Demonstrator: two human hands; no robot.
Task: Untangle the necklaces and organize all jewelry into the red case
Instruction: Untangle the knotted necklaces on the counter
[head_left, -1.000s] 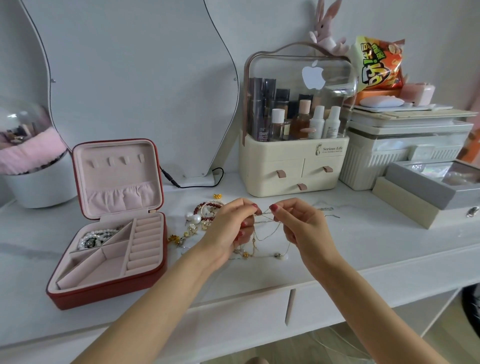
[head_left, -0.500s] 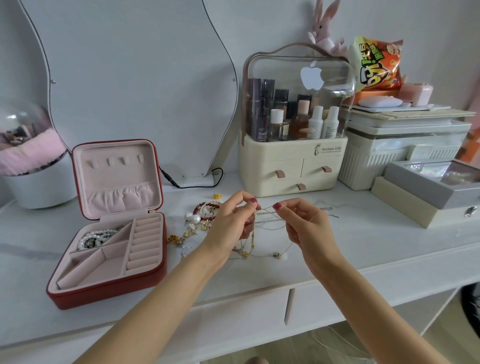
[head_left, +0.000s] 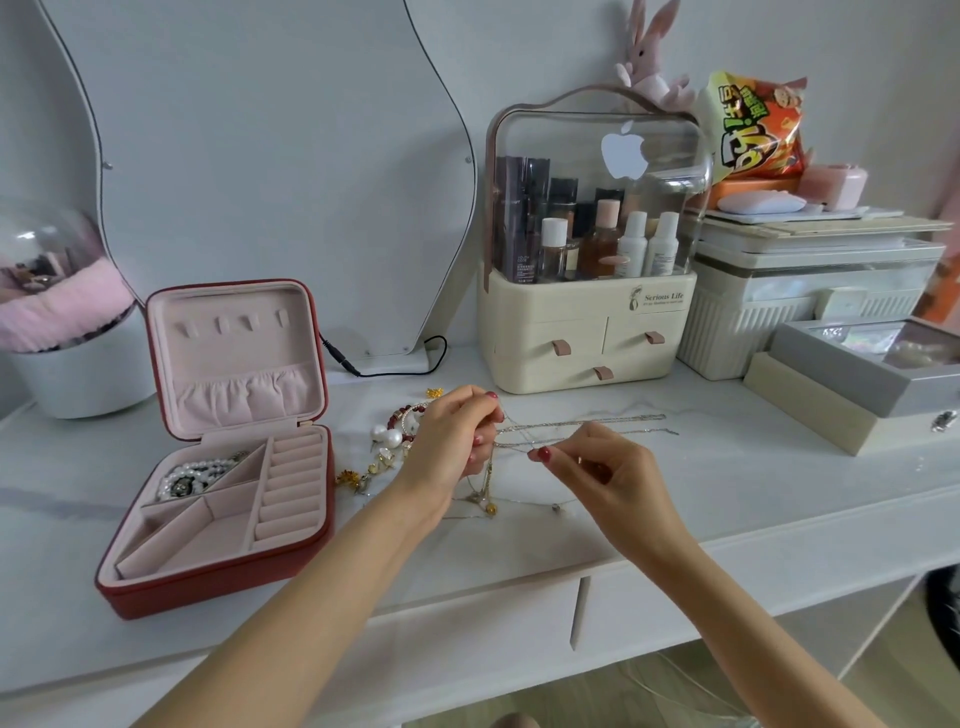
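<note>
Pinching a tangle of thin chains (head_left: 524, 441) between them, a person's left hand (head_left: 449, 434) and right hand (head_left: 597, 462) hold the necklaces just above a white dresser top (head_left: 727, 467). The left hand's fingers curl round the bunched strands; the right thumb and forefinger nip a strand slightly lower and to the right. From the hands, two strands run nearly level toward the right, their ends lying on the dresser top. Other loops hang down under the left hand to small gold pendants (head_left: 485, 506) on the surface. Left of the hands sits a heap of loose jewelry (head_left: 389, 441), pearls and red beads among it. Farther left stands the open red case (head_left: 223, 519), a pearl piece (head_left: 192, 478) in its rear left compartment.
</note>
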